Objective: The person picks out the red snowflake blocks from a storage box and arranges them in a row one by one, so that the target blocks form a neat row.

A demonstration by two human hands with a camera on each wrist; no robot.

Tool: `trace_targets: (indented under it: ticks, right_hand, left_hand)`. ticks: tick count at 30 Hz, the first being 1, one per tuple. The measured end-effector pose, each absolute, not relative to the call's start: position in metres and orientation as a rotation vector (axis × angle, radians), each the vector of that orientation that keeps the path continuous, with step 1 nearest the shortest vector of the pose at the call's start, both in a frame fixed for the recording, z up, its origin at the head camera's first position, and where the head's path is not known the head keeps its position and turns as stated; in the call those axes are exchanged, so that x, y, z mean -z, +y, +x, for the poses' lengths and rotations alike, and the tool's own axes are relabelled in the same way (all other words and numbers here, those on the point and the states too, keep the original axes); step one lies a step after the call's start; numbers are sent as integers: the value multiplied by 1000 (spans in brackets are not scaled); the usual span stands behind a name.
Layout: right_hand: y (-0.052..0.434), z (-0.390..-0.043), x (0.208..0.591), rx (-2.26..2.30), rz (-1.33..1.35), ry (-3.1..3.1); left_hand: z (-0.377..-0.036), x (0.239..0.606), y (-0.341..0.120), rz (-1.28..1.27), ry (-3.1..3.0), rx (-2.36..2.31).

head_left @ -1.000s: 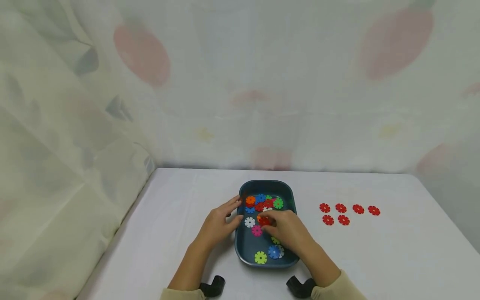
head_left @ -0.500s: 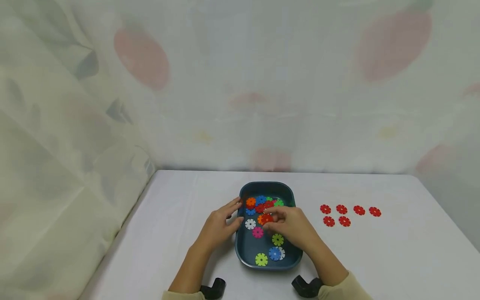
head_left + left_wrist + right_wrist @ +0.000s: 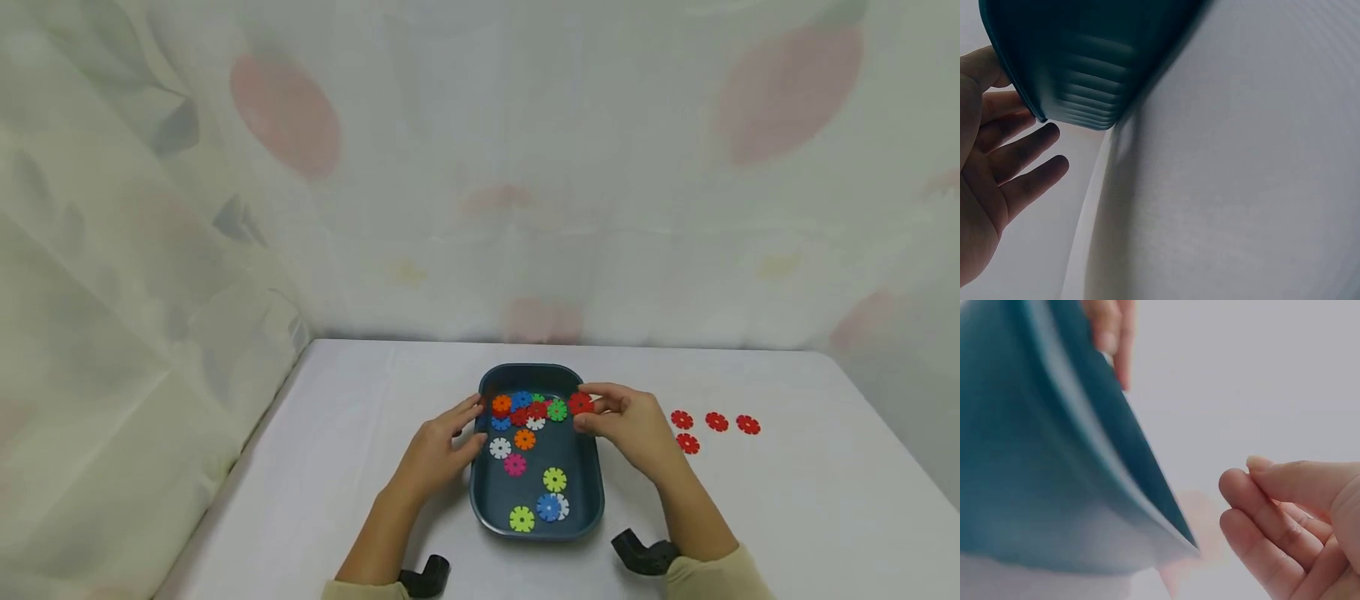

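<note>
While right hand (image 3: 633,421) pinches red disc (image 3: 580,404) face-up, left hand (image 3: 438,446) open-fingered against tray (image 3: 592,483)

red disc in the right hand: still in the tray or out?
Out. The right hand pinches the red disc in the air at the tray's right rim, above the discs inside.

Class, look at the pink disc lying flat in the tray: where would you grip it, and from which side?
Pinch the pink disc by its notched rim, coming straight down from above. It lies flat on the tray floor with bare floor around it, so fingertips likely fit at opposite edges.
</note>
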State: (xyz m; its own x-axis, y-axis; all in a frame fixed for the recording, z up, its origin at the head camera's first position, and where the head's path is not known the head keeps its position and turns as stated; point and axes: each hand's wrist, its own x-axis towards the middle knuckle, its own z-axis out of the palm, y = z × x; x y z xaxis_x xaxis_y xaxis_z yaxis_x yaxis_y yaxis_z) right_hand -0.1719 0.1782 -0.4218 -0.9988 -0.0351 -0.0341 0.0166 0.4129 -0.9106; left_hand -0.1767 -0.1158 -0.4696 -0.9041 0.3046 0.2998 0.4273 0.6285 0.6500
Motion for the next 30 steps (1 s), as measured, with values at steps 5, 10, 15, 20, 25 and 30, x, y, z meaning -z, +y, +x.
trace_targets:
  ticks: [5, 10, 15, 20, 25, 30]
  right_hand:
    - [211, -175, 413, 1635, 32, 2658]
    - [246, -171, 407, 1521, 77, 2700]
    - [274, -165, 402, 1391, 36, 2741]
    - [288, -163, 400, 1436, -30, 2769]
    - [290, -162, 398, 1521, -47, 2724]
    - [298, -160, 395, 1394, 22, 2759]
  left_hand:
    - [-178, 471, -115, -603, -2692, 1136]
    - [-177, 472, -112, -606, -2692, 1140]
    - [-178, 471, -111, -606, -2681, 1110]
    - [-178, 471, -110, -616, -2614, 1085]
    - [-178, 472, -112, -646, -2562, 1069]
    - [-179, 470, -114, -660, -2574, 1076]
